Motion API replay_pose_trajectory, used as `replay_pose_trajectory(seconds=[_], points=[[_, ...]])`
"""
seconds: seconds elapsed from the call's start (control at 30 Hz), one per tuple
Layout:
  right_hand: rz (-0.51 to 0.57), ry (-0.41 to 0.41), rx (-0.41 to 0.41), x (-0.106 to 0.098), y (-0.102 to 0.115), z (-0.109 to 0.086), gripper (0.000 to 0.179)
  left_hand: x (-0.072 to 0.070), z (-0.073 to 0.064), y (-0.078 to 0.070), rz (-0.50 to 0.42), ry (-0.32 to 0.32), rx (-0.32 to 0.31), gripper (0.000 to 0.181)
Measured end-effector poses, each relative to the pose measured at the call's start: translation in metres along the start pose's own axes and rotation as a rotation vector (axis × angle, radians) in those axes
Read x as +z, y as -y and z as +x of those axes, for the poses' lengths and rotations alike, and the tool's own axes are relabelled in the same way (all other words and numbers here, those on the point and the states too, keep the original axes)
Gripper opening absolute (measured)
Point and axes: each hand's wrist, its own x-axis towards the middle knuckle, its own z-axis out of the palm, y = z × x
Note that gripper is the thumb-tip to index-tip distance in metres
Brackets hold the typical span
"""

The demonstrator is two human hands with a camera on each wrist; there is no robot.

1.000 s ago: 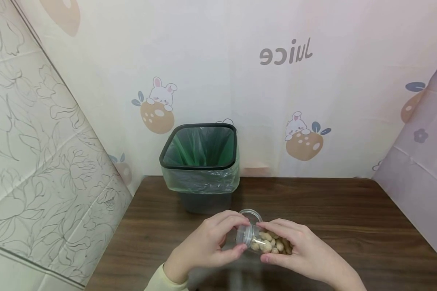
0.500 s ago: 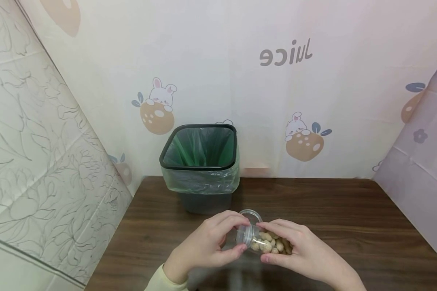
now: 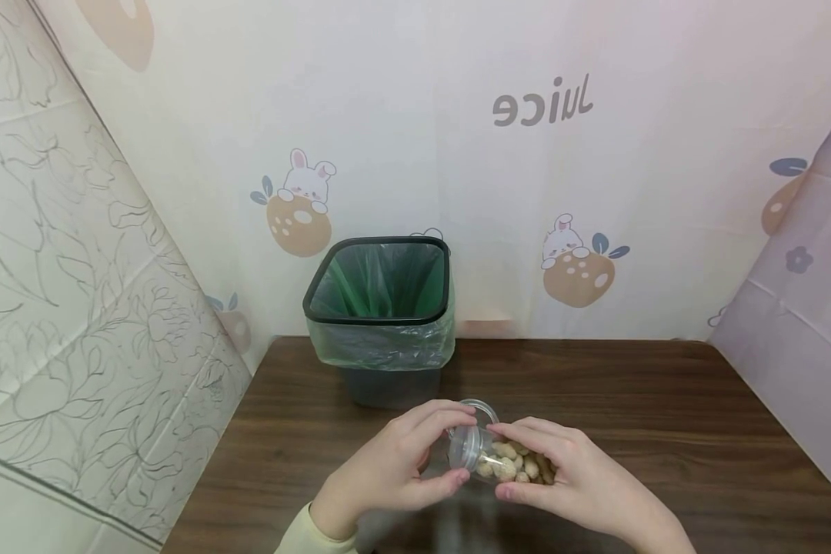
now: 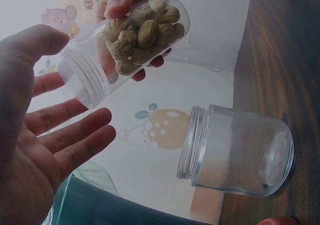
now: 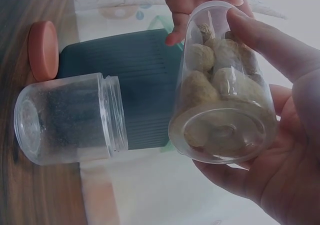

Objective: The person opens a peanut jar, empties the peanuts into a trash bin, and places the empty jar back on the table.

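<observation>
A clear plastic jar (image 3: 505, 465) of unshelled peanuts is held tilted on its side above the table, its ridged neck end to the left. My right hand (image 3: 582, 481) grips the jar's body, thumb on the near side and fingers on the far side. At the neck end, the thumb and fingers of my left hand (image 3: 405, 462) pinch the clear rim; I cannot tell whether a clear cap sits there. Behind it stands an open glass jar (image 4: 245, 152), mostly hidden by my hands in the head view. It appears to contain nothing.
A dark bin (image 3: 391, 385) with a green liner bag stands at the back left of the brown wooden table (image 3: 630, 400). Beside the glass jar is an orange-pink round lid (image 5: 43, 50), seen in the right wrist view. Printed curtains hang behind and at the sides.
Both hands keep nearly the same place and hold on the peanut jar. The left fingers shift very slightly at its neck end.
</observation>
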Motion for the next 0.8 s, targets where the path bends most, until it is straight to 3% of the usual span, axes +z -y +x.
replay_pose_trajectory(seconds=[0.27, 0.6, 0.8], points=[[0.018, 0.003, 0.008, 0.0, -0.002, 0.0, 0.062, -0.002, 0.0, 0.001, 0.067, 0.026, 0.047, 0.066], [0.027, -0.015, -0.034, 0.001, -0.008, 0.0, 0.062, 0.001, 0.0, 0.002, 0.05, 0.048, 0.072, 0.073], [0.041, -0.003, 0.005, 0.001, -0.01, 0.001, 0.061, 0.002, -0.001, 0.003, 0.042, 0.06, 0.068, 0.073]])
